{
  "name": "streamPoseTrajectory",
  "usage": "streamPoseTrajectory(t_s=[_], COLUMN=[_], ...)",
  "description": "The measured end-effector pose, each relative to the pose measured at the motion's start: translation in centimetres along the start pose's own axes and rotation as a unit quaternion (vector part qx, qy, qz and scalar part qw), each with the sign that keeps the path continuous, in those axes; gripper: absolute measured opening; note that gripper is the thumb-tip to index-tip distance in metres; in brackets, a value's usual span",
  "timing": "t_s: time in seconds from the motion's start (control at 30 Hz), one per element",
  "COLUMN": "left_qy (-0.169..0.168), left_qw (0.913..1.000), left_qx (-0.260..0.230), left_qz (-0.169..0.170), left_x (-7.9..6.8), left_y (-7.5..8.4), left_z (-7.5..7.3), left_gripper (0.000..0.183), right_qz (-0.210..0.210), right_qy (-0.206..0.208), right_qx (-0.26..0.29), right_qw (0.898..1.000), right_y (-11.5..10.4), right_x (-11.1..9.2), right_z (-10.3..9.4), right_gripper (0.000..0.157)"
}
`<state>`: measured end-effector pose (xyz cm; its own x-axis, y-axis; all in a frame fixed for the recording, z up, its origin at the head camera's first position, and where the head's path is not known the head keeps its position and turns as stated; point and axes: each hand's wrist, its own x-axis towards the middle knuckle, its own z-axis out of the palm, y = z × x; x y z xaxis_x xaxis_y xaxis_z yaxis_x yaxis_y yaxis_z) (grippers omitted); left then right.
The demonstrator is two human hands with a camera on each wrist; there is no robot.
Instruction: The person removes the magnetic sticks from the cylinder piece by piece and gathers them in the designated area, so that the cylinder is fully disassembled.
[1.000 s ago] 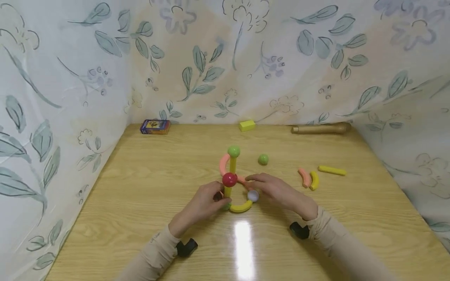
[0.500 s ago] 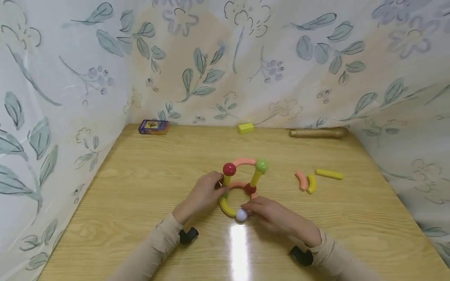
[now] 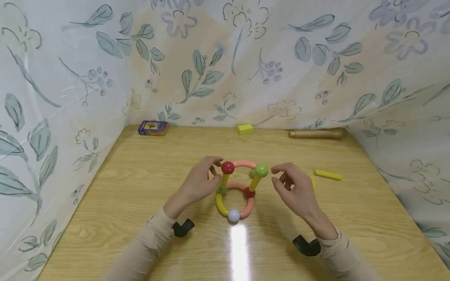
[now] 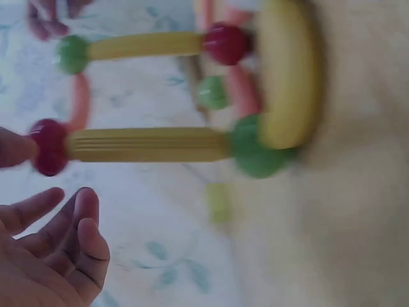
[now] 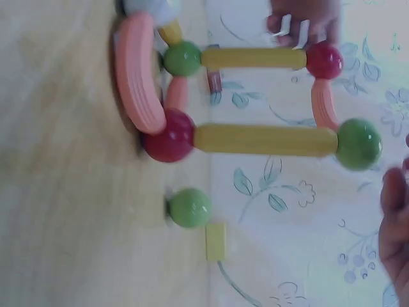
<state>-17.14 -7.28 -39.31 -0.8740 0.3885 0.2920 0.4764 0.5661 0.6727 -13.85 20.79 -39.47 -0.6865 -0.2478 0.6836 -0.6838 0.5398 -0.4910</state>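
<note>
A frame of magnetic balls and rods stands on the table point(image 3: 133, 203). Its base ring joins curved rods to a white ball point(image 3: 233, 215), a green ball point(image 3: 221, 190) and a red ball point(image 3: 249, 192). Two upright yellow rods point(image 5: 265, 139) carry an upper red ball point(image 3: 227, 168) and an upper green ball point(image 3: 261, 170), bridged by a pink curved rod point(image 3: 245, 163). My left hand point(image 3: 198, 180), fingers loosely bent, is beside the upper red ball; whether the thumb touches it, I cannot tell. To the right of the upper green ball, my right hand point(image 3: 295, 189) hovers with relaxed fingers, holding nothing.
Behind the frame lies a loose green ball point(image 5: 190, 207). A straight yellow rod point(image 3: 327, 175) is at the right; a yellow curved rod point(image 3: 312, 182) is mostly hidden by my right hand. Along the back are a small box point(image 3: 153, 128), a yellow block point(image 3: 245, 129) and a wooden stick point(image 3: 317, 134).
The frame has been turned, with the white ball now at the front. My left hand has let go of the upright rod, and my right hand has left the white ball, rising to the right.
</note>
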Motion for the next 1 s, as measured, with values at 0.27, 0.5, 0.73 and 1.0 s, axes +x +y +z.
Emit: streamPoseTrajectory(t_s=[0.27,0.5,0.73,1.0], left_qy=[-0.018,-0.001,-0.073,-0.093], left_qw=[0.9984,0.9991,0.989,0.9529], left_qx=[0.028,0.032,0.118,0.235], left_qz=[0.046,0.027,0.053,0.168], left_x=[1.7,2.0,4.8,6.3], left_y=[1.3,1.5,3.5,4.6], left_z=[-0.1,-0.4,-0.5,0.1], left_gripper=[0.042,0.029,0.037,0.019], right_qz=[0.102,0.06,0.039,0.013], right_qy=[-0.074,-0.065,-0.047,-0.037], right_qx=[-0.093,-0.091,-0.104,-0.106], right_qw=[0.988,0.992,0.993,0.994], right_y=[-0.3,-0.8,-1.0,-1.4], right_x=[1.2,1.6,1.9,2.1], right_z=[1.4,2.3,2.5,3.4], right_gripper=[0.05,0.042,0.041,0.038])
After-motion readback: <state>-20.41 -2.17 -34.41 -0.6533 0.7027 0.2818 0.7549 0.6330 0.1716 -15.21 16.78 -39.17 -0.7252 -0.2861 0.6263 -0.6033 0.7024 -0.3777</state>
